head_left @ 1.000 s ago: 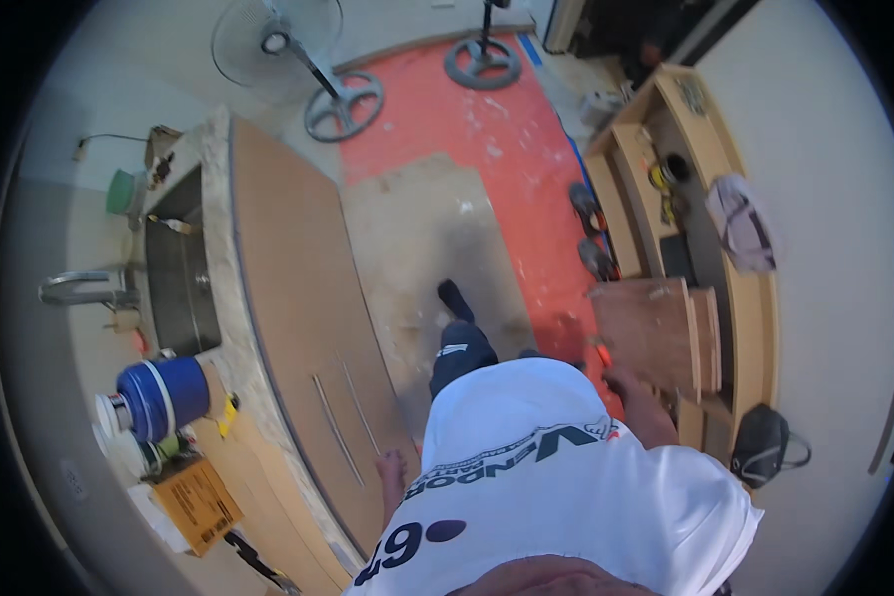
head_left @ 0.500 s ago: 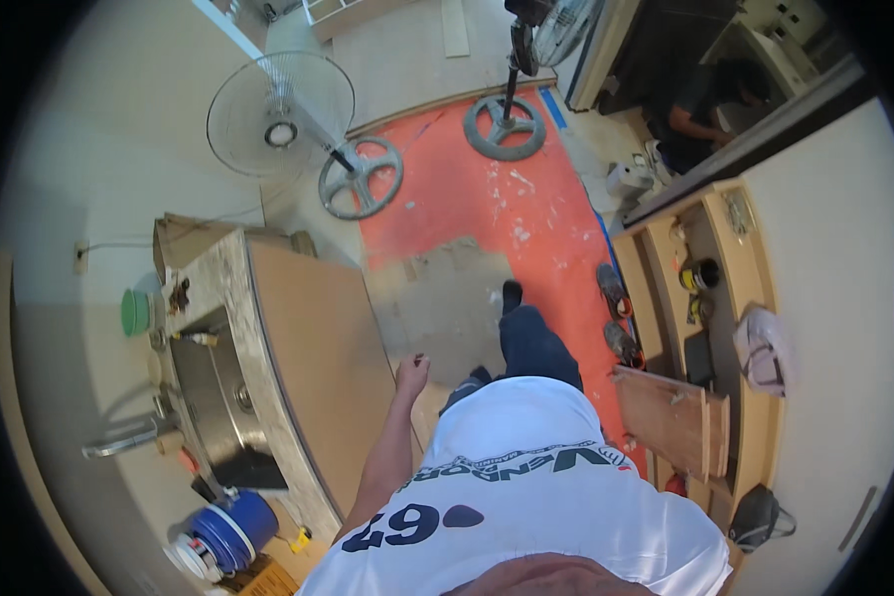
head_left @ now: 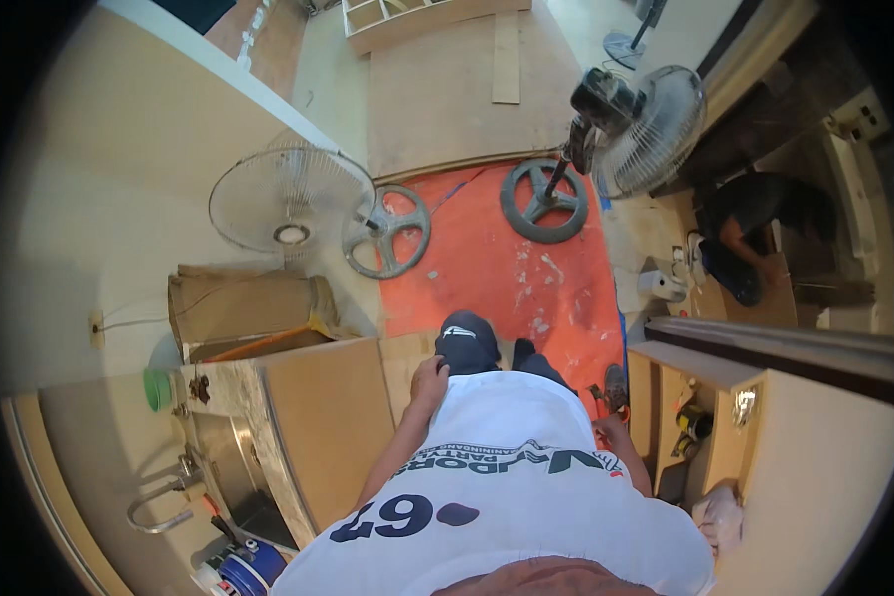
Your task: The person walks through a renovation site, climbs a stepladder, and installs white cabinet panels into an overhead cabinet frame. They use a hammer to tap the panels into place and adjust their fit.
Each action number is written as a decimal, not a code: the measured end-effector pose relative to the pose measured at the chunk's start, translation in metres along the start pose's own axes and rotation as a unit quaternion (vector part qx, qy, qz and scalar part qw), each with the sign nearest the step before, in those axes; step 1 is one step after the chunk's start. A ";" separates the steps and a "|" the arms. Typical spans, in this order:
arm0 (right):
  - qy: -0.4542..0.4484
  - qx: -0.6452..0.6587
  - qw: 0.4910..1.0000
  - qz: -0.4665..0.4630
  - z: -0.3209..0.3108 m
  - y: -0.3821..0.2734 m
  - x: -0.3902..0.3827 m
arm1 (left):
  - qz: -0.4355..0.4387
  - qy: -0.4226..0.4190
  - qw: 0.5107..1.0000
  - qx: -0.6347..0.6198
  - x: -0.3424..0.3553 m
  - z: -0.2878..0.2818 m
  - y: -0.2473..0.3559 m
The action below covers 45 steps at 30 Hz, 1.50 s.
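My left hand [head_left: 429, 385] hangs beside my left leg in dark trousers [head_left: 467, 346], its fingers curled in against the cloth near the knee. Nothing shows in it. On the other side, my right hand [head_left: 611, 429] is low beside my white shirt [head_left: 507, 407], close to a dark shoe [head_left: 616, 385] on the floor. It is small and partly hidden, so its grip does not show. A red floor covering [head_left: 487, 263] lies in front of my feet.
Ahead stand two pedestal fans, one left [head_left: 290, 214] and one right [head_left: 646, 129]. A counter with a sink [head_left: 230, 457] is at the left. To the right are wooden shelves [head_left: 710, 382] and a doorway where another person [head_left: 765, 228] crouches. A wooden panel [head_left: 457, 99] lies beyond the fans.
I have moved forward, and the fans and counter appear lower in view. My left leg has come forward, my left hand is now against it, and my right hand has come into view.
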State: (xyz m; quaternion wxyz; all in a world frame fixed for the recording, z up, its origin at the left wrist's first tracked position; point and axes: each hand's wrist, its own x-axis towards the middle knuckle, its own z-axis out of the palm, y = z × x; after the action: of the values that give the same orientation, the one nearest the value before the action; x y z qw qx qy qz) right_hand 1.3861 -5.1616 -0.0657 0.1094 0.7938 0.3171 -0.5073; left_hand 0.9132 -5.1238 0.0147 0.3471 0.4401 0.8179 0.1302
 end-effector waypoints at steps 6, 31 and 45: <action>0.025 0.001 1.000 -0.002 -0.036 -0.164 0.051 | 0.099 -0.042 0.985 0.133 0.154 -0.043 0.077; 0.049 0.067 0.997 0.003 -0.163 -0.845 0.181 | 0.007 -0.253 0.959 0.126 0.839 -0.292 0.232; 0.093 0.126 0.986 0.054 -0.285 -1.067 0.213 | -0.277 -0.134 0.919 -0.246 1.058 -0.384 0.337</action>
State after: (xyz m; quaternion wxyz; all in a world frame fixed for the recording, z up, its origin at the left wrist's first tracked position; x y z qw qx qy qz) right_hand 1.0010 -4.1097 0.0373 0.0062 0.8611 0.2159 -0.4602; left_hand 0.4695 -4.0358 -0.0115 0.5726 0.1098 0.7954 0.1654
